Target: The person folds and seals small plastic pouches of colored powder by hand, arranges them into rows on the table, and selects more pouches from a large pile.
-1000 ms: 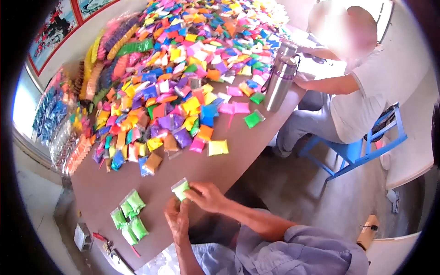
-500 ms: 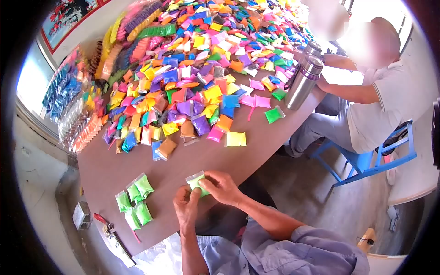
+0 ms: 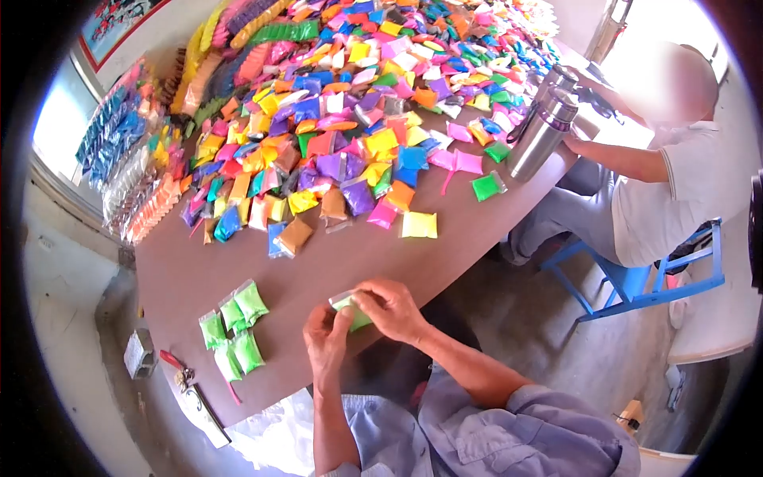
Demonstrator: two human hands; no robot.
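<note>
Between my two hands is a small clear packet with light green filling, near the table's front edge. My left hand pinches its left side with thumb and fingers. On its upper right, my right hand grips the top edge, covering much of the packet. Left of my hands, several similar green packets lie grouped on the brown table.
A large heap of colourful packets covers the far table. Bundled packet strips stand at the left. Steel flasks stand at the right edge, near a seated person on a blue chair. Keys lie front left.
My right hand has shifted along the packet's top edge, and more of the packet is now covered. The view has tilted slightly, moving the heap up and right in the frame.
</note>
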